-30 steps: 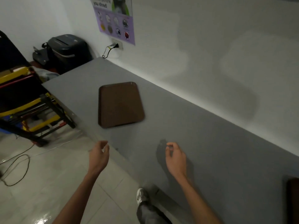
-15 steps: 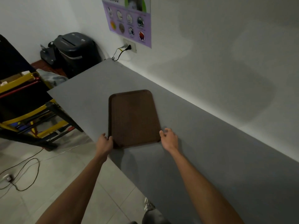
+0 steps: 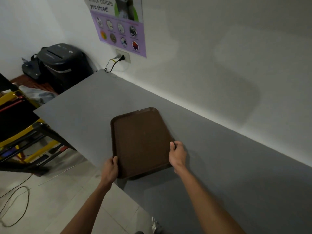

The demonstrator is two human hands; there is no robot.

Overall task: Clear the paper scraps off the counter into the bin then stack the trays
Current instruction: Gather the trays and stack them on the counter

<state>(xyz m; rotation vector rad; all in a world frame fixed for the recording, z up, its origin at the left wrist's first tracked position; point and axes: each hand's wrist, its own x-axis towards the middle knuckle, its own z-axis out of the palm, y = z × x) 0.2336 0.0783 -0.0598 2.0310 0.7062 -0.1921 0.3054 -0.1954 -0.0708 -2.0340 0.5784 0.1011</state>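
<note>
both hands have moved up the tray (image 3: 141,141)'s sides, left hand (image 3: 110,168) and right hand (image 3: 177,153) now curled round its rims, near end seemingly lifting off the counter (image 3: 236,166), so stacking has begun.

The top edge is cutting off the poster (image 3: 119,27), and its small print is showing too tiny to read. The tray (image 3: 141,142) is hiding fingertips of the left hand (image 3: 110,169) and right hand (image 3: 177,154). The left edge is cropping the yellow frame (image 3: 16,132).
</note>
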